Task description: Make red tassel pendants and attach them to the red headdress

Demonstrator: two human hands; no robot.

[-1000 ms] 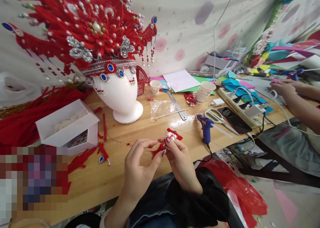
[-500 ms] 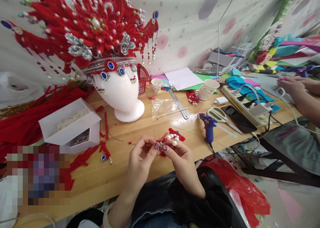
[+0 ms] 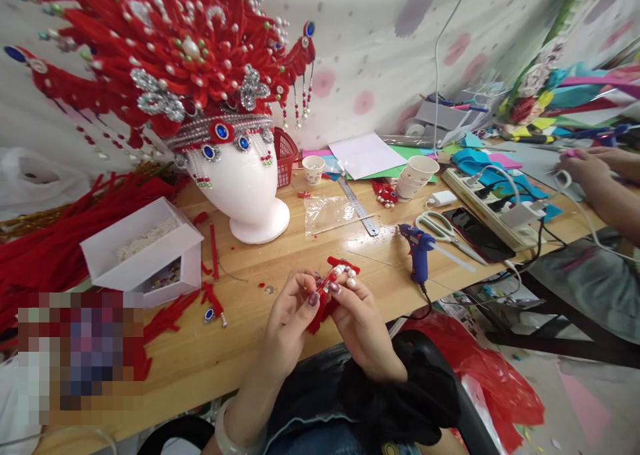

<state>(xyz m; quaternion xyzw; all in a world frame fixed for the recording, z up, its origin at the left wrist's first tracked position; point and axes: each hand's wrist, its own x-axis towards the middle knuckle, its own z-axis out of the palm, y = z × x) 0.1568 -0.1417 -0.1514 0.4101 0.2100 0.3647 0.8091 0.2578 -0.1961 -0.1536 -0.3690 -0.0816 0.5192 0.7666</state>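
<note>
Between my hands is a red tassel ornament [image 3: 322, 314] with red beads and white pearls. My right hand [image 3: 363, 322] pinches it with thumb and fingertips. My left hand [image 3: 289, 322] closes its thumb and fingers on the ornament's left side; part of the grip is hidden. White pearls [image 3: 345, 270] and a fuzzy red piece show just beyond my right fingers. Left of my hands lies a small red ornament with a blue gem [image 3: 209, 315]. A blue glue gun [image 3: 417, 252] stands on the table to the right.
A white foam head [image 3: 240, 188] wears a large red beaded headdress [image 3: 195, 55]. White boxes [image 3: 145, 248] sit at left. Scissors [image 3: 440, 225], a phone [image 3: 477, 232], a power strip [image 3: 493, 208], paper cups [image 3: 417, 175] and a ruler [image 3: 361, 210] lie rightward. Another person's hands [image 3: 585, 168] work at far right.
The ornament has turned so its red tassel hangs down between my hands. My left fingers have shifted slightly, and the pearls moved a little up toward the table's back.
</note>
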